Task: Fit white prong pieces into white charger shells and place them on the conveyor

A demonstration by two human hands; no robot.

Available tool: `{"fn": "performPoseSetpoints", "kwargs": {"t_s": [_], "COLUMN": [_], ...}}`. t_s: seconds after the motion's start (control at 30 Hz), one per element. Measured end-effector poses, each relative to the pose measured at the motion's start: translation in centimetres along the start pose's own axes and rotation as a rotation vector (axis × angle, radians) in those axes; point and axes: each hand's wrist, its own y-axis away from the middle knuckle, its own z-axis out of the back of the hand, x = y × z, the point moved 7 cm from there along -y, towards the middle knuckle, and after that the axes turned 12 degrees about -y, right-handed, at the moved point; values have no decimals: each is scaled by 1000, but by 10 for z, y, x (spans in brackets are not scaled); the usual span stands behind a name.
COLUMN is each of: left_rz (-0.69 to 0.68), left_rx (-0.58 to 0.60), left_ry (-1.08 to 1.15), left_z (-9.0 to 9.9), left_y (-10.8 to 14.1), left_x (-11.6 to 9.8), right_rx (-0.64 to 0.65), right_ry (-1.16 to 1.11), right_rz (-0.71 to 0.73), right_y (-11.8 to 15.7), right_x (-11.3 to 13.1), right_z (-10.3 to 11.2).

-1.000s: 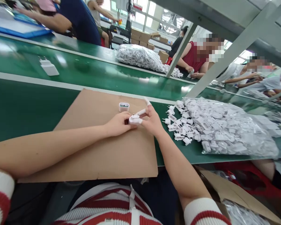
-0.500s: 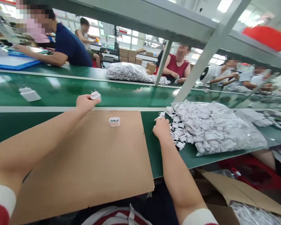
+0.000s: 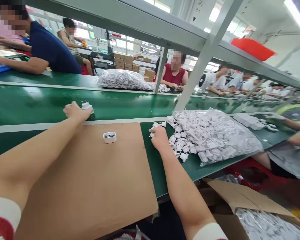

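Left hand (image 3: 76, 111) has fingers closed on charger (image 3: 87, 107) at green belt (image 3: 125, 105), right hand (image 3: 160, 137) half-curled by loose plugs (image 3: 184, 157), can't tell if gripping any.

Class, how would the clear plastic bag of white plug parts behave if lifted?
The clear plastic bag would probably sag, since its film is wrinkled. It is likely heavy, packed full. White plug parts lying loose beside it suggest some might spill.
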Motion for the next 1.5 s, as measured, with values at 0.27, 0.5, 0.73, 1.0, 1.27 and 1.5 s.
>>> {"fn": "performPoseSetpoints", "kwargs": {"t_s": [0.27, 0.5, 0.73, 1.0, 1.27, 1.5], "left_rz": [-43, 24, -53, -68, -147, -443], "left_rx": [-80, 216, 470, 438, 433, 537], "left_ry": [121, 154, 222, 232, 171, 269], "left_z": [38, 27, -32, -47, -46, -43], "left_y": [92, 156, 166, 167, 169, 186], "left_x": [14, -2, -4, 6, -1, -27], "right_rx": [176, 399, 282, 104, 334, 255], "right_ry": [-256, -166, -231, -1349, -1449, -1223], "right_rz": [168, 121, 178, -414, -484, -254], "right_y": [22, 40, 31, 23, 34, 40], "right_x": [38, 37, 39, 25, 40, 57], "right_z": [-16, -35, -28, -44, -50, -36]}}
